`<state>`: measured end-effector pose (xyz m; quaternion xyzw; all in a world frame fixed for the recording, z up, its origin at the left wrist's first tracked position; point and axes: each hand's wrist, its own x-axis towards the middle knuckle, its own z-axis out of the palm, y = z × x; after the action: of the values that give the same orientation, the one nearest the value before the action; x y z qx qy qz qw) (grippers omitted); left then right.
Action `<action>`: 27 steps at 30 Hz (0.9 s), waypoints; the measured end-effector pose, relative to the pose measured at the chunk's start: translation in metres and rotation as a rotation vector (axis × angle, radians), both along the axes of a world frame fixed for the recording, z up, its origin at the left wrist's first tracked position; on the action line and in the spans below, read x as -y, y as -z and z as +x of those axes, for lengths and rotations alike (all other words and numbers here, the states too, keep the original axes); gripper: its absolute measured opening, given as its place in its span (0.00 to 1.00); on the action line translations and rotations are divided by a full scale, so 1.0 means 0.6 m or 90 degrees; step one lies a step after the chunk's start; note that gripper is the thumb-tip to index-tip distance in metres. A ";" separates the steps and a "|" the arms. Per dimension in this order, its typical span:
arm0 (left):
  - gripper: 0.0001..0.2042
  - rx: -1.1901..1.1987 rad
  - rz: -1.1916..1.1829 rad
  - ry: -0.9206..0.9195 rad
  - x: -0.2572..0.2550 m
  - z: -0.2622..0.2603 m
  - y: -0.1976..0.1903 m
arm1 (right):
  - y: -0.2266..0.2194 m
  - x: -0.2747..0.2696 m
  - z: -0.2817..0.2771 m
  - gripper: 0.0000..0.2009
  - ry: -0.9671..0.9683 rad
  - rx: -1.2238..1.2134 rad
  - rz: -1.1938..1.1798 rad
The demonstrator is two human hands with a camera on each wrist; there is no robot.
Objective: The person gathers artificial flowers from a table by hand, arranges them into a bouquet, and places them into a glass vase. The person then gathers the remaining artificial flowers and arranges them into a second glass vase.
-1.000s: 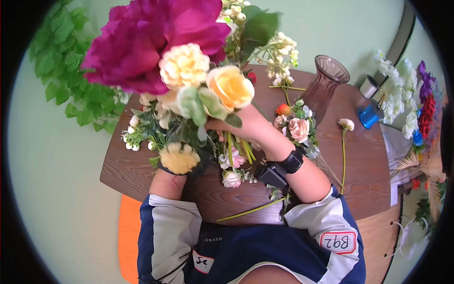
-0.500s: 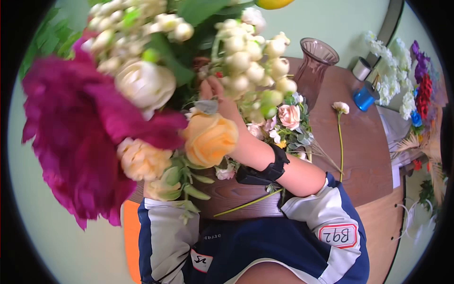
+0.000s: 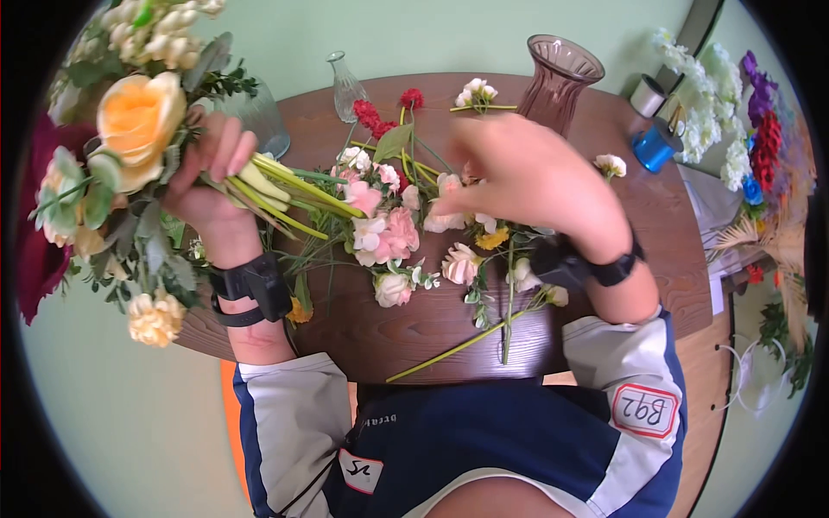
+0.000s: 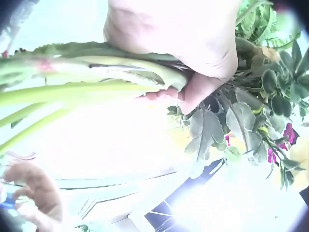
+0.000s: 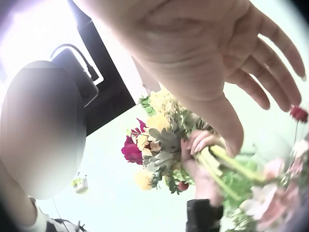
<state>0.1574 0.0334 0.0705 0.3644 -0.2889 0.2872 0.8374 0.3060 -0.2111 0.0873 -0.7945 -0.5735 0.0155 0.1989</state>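
Note:
A large bouquet with an orange rose [image 3: 138,121] and cream flowers is at the left of the head view. The left hand [image 3: 211,168] grips its green stems [image 3: 298,194], which point right over the table; in the left wrist view that hand [image 4: 176,36] curls round the stems [image 4: 72,92]. Above pink flowers [image 3: 397,233] on the table is the right hand [image 3: 535,173], holding nothing. Its fingers are spread and loosely bent in the right wrist view, where the hand [image 5: 207,58] stands apart from the bouquet [image 5: 161,137].
A purple glass vase [image 3: 557,82], a small clear vase [image 3: 345,86] and a blue spool [image 3: 652,148] stand along the back of the brown table [image 3: 345,337]. Another glass vessel [image 3: 266,121] is behind the left hand. A loose green stem [image 3: 449,352] lies near the front edge.
The bouquet has moved left, uncovering the left hand and the table flowers. The right hand has left the bouquet and moved right, over the table.

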 end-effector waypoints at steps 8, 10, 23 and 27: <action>0.10 0.030 -0.011 -0.048 -0.027 -0.032 -0.018 | 0.104 0.137 0.081 0.19 0.134 0.052 -0.337; 0.10 0.050 -0.013 -0.041 -0.032 -0.036 -0.021 | 0.134 0.139 0.098 0.18 0.115 0.014 -0.362; 0.09 0.091 -0.115 -0.179 -0.114 -0.178 -0.049 | 0.098 0.189 0.117 0.09 0.210 -0.276 0.165; 0.09 0.102 -0.104 -0.204 -0.108 -0.183 -0.053 | 0.036 0.149 0.092 0.09 0.180 -0.240 0.360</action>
<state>0.0478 0.0980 0.1022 0.3124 -0.2687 0.4677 0.7820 0.3612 -0.3004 0.0658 -0.7628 -0.3931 -0.0252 0.5128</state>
